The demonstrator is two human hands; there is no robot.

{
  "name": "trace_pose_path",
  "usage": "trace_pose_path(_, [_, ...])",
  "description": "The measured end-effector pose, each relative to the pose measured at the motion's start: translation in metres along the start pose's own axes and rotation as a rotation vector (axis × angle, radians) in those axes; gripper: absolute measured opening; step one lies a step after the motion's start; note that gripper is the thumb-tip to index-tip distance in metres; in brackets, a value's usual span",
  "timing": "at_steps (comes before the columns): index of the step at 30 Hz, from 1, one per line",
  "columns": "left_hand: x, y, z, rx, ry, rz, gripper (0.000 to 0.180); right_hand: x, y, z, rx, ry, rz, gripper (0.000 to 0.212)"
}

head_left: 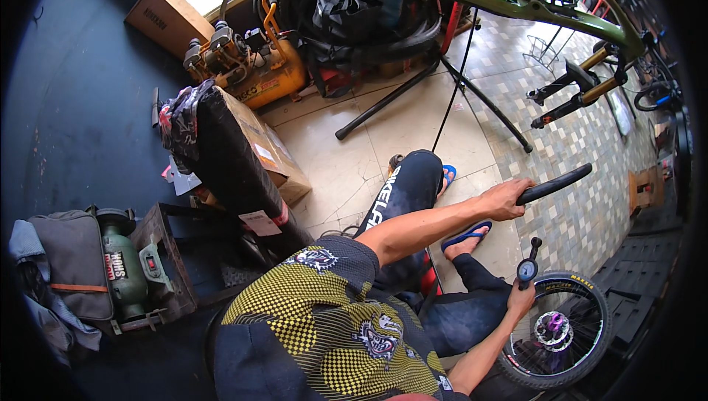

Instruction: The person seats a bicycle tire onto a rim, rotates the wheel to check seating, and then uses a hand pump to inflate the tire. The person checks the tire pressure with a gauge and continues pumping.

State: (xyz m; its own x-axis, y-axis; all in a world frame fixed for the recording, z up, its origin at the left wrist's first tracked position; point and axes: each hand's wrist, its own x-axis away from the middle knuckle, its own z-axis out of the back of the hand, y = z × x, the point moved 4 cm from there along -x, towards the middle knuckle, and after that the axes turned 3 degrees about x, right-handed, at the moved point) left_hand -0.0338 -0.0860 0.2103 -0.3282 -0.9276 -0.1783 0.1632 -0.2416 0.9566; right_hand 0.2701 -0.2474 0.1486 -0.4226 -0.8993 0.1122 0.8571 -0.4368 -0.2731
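My left hand (507, 200) is wrapped round one end of a thick, black, slightly curved tube-like piece (558, 183); its exact kind I cannot make out. Lower down, my right hand (521, 298) grips a tyre inflator (527, 271) with a round dial gauge and a black end pointing up. Right beside that hand a bicycle wheel (602, 327) lies tilted, with a black tyre, a purple hub and a disc brake rotor (553, 331). The inflator's handle is mostly hidden by my fingers. My legs, in dark trousers, and blue flip-flops (466, 235) are near both hands.
A green bike frame (509, 9) with a gold fork (594, 91) hangs on a stand (387, 100) at the top. An orange air compressor (269, 73), hanging tyres, boxes (258, 147) and a green bench grinder (127, 276) stand to the left. Black crates (627, 276) lie at right.
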Motion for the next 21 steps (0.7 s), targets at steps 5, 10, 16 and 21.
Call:
trace_pose_path(5, [-0.003, -0.001, -0.006, -0.015, -0.014, -0.001, 0.059, 0.002, -0.008, 0.005, 0.007, -0.010, -0.006, 0.039])
trace_pose_path(10, [-0.006, 0.001, -0.010, -0.016, -0.024, -0.007, 0.058, 0.002, -0.004, 0.004, 0.008, 0.006, 0.007, 0.039])
trace_pose_path(16, [-0.007, 0.001, -0.011, -0.018, -0.039, -0.008, 0.058, 0.000, -0.004, 0.005, 0.025, -0.015, -0.024, 0.038])
trace_pose_path(21, [-0.007, 0.002, -0.009, -0.029, -0.030, -0.024, 0.061, -0.001, -0.004, 0.003, 0.013, -0.014, -0.032, 0.039])
